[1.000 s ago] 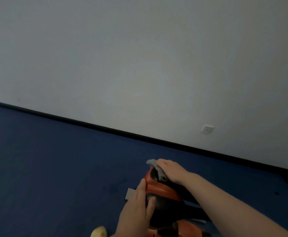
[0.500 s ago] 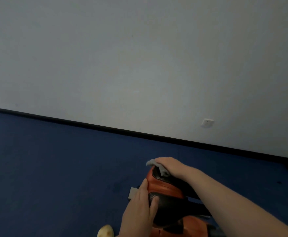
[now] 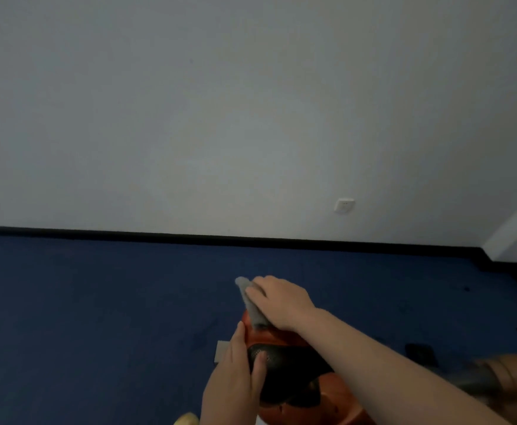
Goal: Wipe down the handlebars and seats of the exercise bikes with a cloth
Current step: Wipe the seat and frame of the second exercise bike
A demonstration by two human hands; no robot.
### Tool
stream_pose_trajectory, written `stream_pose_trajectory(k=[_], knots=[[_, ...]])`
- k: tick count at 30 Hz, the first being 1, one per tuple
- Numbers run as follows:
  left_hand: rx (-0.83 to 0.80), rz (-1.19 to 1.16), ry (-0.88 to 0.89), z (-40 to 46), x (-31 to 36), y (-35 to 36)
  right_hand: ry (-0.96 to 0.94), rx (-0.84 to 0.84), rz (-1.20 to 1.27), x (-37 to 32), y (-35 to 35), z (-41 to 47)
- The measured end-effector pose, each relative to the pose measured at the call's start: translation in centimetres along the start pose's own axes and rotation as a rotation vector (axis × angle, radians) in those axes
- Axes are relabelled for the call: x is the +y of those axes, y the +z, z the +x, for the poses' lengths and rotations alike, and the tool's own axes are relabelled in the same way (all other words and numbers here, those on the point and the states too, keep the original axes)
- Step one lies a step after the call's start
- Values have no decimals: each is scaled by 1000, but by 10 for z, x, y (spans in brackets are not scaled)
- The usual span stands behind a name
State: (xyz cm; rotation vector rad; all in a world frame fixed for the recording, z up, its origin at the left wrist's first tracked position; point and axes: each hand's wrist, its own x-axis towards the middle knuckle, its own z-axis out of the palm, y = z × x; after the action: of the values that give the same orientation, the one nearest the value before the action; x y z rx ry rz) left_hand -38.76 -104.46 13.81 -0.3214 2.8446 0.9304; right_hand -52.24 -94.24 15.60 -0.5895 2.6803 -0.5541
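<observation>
Seat (image 3: 277, 361): orange and black saddle, lower centre of frame, nose pointing away toward the wall.
Cloth (image 3: 251, 305): grey rag on the seat's far tip, just above centre-bottom, one corner sticking up past the fingers.
R hand (image 3: 280, 302): lies over the cloth, fingers bent down onto it, pressing it to the seat nose; looks like a hold, not just a flat palm.
L hand (image 3: 235, 372): lower centre, lying along the seat's left flank, fingers mostly straight, thumb on the black mesh top; bracing, not clutching.
Step, my guess: wiping the seat nose; rear and sides prob. not done yet.
Do it well: keep L hand steadying so the seat doesn't swivel; drag cloth nose-to-back in overlapping strokes, w/ firm even pressure; wrap rag round the edges.
Watch: loose cloth corner could bunch up; re-fold if so.
Handlebars: not in view.
Floor (image 3: 98, 302): blue carpet all round.
</observation>
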Motion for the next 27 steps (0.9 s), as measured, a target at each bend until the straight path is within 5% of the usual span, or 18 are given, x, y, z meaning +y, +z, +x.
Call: stream_pose_trajectory(k=[4, 11, 17, 22, 27], knots=[[13, -77, 5, -2, -3, -2, -163, 26, 37, 30, 2, -43], [2, -103, 10, -5, -1, -2, 210, -67, 28, 32, 5, 4], [-17, -79, -4, -1, -1, -1, -45, 151, -49, 30, 14, -61], [-5, -108, 16, -3, -5, 2, 208, -73, -96, 42, -5, -30], [41, -121, 104, -4, -9, 8, 228, 223, -81, 11, 18, -41]])
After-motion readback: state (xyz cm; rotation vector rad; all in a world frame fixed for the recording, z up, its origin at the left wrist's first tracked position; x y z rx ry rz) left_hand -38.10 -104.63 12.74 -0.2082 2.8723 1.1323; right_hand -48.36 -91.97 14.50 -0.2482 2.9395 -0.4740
